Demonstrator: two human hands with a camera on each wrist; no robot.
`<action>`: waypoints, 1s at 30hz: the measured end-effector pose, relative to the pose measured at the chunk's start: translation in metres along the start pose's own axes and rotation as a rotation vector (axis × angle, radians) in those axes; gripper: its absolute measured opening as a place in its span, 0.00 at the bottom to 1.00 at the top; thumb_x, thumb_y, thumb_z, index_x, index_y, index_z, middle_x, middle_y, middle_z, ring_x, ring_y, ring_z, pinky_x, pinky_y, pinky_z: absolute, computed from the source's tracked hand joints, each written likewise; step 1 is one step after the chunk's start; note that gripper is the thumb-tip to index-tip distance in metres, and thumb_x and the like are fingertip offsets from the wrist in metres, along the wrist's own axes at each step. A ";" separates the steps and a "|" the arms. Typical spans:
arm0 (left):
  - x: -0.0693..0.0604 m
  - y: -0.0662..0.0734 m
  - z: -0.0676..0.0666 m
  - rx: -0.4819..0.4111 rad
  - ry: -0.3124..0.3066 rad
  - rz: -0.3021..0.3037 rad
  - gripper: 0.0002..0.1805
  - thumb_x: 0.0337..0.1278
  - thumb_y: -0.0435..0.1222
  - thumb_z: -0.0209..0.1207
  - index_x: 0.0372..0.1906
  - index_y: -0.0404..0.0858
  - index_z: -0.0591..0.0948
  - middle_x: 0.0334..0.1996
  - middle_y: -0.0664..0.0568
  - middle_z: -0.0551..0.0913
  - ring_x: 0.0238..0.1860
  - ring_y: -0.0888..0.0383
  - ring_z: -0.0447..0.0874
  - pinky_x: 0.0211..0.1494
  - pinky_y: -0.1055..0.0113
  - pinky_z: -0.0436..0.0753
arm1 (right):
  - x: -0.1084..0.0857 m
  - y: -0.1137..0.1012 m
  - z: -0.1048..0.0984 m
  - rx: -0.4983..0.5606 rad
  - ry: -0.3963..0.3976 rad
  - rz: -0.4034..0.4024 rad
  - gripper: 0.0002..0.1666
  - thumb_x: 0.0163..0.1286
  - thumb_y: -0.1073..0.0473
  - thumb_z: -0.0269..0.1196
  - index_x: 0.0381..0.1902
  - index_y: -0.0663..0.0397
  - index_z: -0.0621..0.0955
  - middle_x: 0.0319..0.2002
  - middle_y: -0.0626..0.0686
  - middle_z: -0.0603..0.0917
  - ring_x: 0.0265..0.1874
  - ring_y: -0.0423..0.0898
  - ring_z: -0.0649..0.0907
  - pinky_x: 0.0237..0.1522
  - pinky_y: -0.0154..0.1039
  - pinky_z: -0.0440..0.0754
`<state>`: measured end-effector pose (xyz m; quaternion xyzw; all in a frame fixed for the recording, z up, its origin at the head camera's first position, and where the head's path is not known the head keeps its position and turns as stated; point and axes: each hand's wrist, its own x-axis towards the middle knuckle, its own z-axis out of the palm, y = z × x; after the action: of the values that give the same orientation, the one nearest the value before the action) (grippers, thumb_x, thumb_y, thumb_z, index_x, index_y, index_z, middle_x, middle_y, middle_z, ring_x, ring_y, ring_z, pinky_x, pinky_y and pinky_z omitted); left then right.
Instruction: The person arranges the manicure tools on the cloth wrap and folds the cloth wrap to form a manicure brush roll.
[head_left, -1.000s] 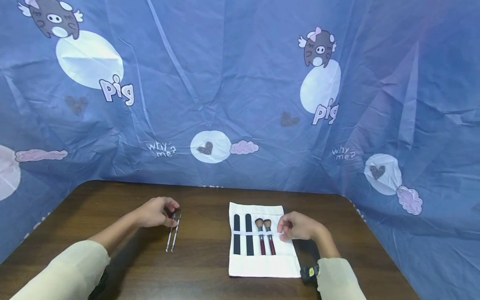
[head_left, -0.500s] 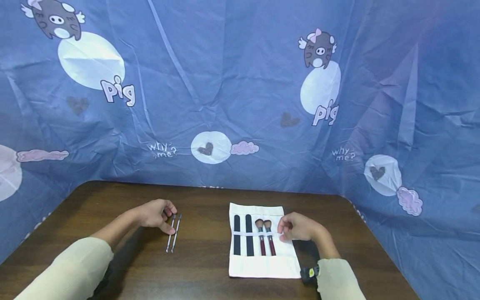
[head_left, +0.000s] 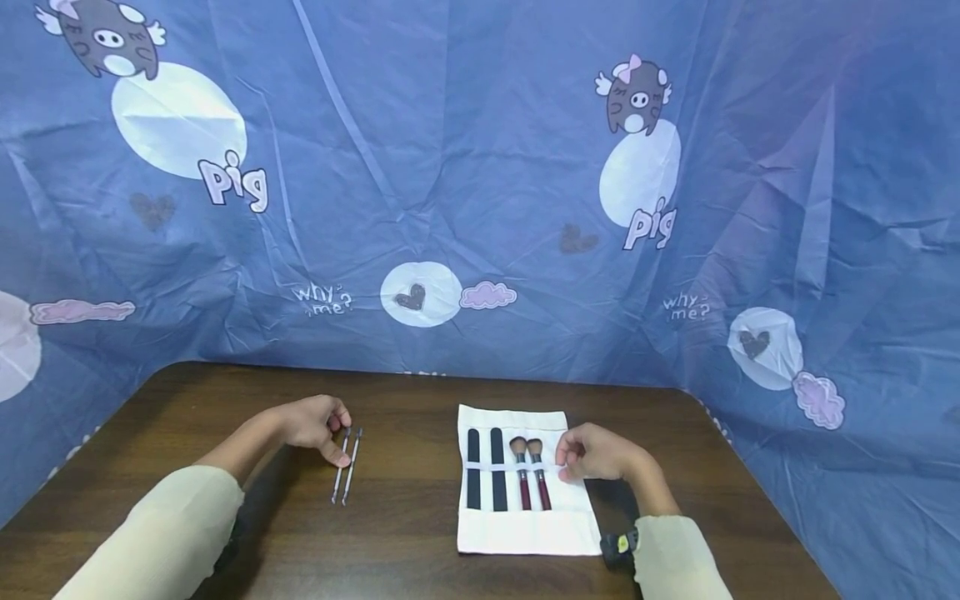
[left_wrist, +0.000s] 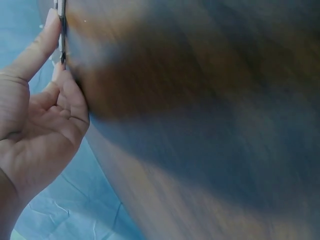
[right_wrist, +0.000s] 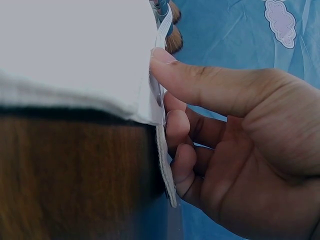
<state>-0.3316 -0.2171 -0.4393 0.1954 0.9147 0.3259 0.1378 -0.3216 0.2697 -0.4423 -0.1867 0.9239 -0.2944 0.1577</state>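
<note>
Two slim double-ended silver cuticle pushers (head_left: 352,477) lie side by side on the table's left half. At the left one, my left hand (head_left: 306,425) reaches in with thumb and fingertip apart along its upper part; in the left wrist view the thumb and a fingertip of the hand (left_wrist: 42,125) appear to touch a metal tool (left_wrist: 62,30). A white cloth brush roll (head_left: 525,533) lies flat on the right, with a white elastic strap (head_left: 486,467) across it. My right hand (head_left: 600,454) pinches the strap near the roll's right edge, its other fingers curled behind the cloth.
Under the strap sit two black nail files (head_left: 498,492) and two makeup brushes (head_left: 543,492) with dark red handles. The brown wooden table (head_left: 405,533) has rounded far corners. A blue printed curtain (head_left: 510,167) hangs directly behind it.
My left thumb has drawn back from over the pushers to the left one's side, and the left forearm has shifted slightly right. The pushers and my right hand stay where they were.
</note>
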 end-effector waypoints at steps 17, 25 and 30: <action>0.003 0.002 -0.004 0.020 -0.085 -0.011 0.28 0.39 0.32 0.80 0.43 0.32 0.74 0.38 0.45 0.72 0.41 0.52 0.69 0.47 0.62 0.72 | -0.002 -0.002 -0.001 0.021 -0.004 0.001 0.10 0.59 0.67 0.75 0.31 0.52 0.82 0.24 0.47 0.76 0.27 0.44 0.75 0.33 0.40 0.72; 0.001 -0.002 -0.004 -0.112 -0.102 0.001 0.27 0.39 0.27 0.79 0.43 0.30 0.73 0.37 0.45 0.70 0.38 0.53 0.67 0.43 0.64 0.70 | -0.001 0.000 0.000 0.024 -0.002 -0.015 0.10 0.59 0.67 0.75 0.31 0.53 0.82 0.24 0.47 0.76 0.27 0.44 0.75 0.33 0.40 0.73; -0.002 -0.009 -0.006 -0.213 -0.087 0.015 0.28 0.39 0.25 0.78 0.43 0.29 0.71 0.39 0.44 0.71 0.39 0.51 0.69 0.41 0.67 0.73 | 0.000 0.001 0.000 0.026 -0.003 -0.025 0.11 0.59 0.68 0.75 0.31 0.53 0.82 0.25 0.47 0.76 0.27 0.44 0.76 0.33 0.40 0.73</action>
<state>-0.3345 -0.2276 -0.4401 0.2004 0.8664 0.4136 0.1951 -0.3213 0.2704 -0.4426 -0.1965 0.9173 -0.3081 0.1580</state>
